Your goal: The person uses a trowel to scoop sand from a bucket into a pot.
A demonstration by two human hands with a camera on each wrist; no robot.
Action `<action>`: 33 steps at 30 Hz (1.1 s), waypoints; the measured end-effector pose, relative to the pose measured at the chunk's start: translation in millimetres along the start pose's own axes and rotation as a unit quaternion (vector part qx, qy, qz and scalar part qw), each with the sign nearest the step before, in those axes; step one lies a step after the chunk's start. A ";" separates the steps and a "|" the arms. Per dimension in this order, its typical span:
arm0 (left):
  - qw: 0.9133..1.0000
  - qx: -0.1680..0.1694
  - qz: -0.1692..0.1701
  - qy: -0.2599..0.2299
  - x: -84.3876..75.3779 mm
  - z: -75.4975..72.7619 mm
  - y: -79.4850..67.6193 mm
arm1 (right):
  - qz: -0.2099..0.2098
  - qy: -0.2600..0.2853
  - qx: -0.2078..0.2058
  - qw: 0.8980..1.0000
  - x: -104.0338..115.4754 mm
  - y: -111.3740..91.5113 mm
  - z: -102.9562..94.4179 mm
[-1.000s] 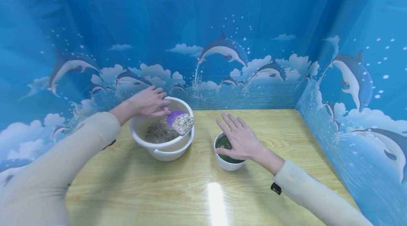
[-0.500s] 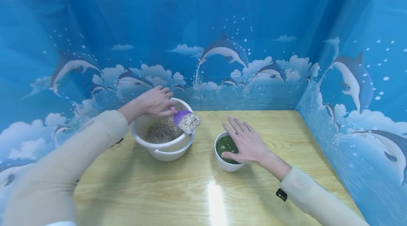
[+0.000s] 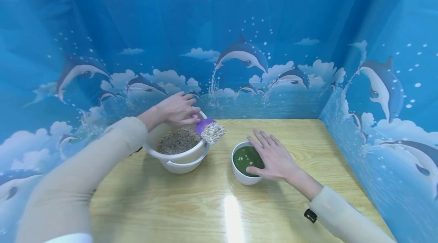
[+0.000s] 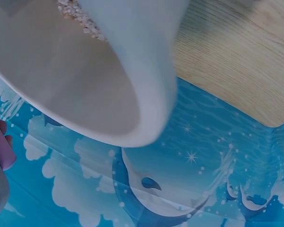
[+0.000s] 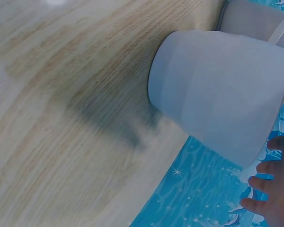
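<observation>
My left hand (image 3: pixel 176 109) grips the handle of a purple scoop (image 3: pixel 204 125) heaped with pale gravel (image 3: pixel 213 133). The scoop's loaded end juts past the right rim of a white bucket (image 3: pixel 186 158), over the gap beside it. Darker mixed gravel (image 3: pixel 179 140) covers the bucket's bottom. In the left wrist view the pink handle (image 4: pixel 5 149) shows at the left edge, fingers curled round it. To the right stands a white pot (image 3: pixel 245 180) with dark green contents (image 3: pixel 244 158) and a few pale specks. My right hand (image 3: pixel 273 159), fingers spread, hovers over the pot's right rim, holding nothing.
Both containers stand on a light wood-grain table (image 3: pixel 191 205). Blue dolphin-print sheeting (image 3: pixel 205 64) encloses the back and sides. The bucket's white handle (image 3: pixel 184 165) hangs down at its front. A glare strip marks the table's front middle.
My left hand has carried the loaded scoop rightward, from above the bucket to beyond its rim. My right hand has drawn right and slightly back, uncovering more of the pot's green contents.
</observation>
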State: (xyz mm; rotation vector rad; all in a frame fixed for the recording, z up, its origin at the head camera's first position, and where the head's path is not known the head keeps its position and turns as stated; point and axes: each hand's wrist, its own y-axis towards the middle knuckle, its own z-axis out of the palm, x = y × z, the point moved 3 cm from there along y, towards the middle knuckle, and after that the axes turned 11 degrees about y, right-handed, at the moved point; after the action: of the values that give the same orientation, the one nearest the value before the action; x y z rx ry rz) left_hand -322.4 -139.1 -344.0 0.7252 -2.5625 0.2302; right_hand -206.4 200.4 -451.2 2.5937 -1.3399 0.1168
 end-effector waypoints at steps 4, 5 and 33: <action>1.000 0.000 0.002 0.001 -2.6 -1.8 5.7 | -0.002 0.002 -0.012 1.000 -3.0 -4.4 2.0; 1.000 -0.001 0.001 0.001 -3.2 -2.5 7.3 | -0.004 0.001 -0.015 1.000 -4.3 -5.5 2.8; 0.999 0.011 0.036 0.003 -27.7 -5.4 47.2 | -0.002 0.001 -0.041 0.999 -17.1 -25.5 12.2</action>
State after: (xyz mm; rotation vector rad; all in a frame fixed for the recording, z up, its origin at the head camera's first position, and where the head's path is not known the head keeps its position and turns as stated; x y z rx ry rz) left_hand -324.5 -85.1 -354.1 0.6399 -2.5865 0.2846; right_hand -196.0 225.5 -470.1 2.5266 -1.3106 0.0633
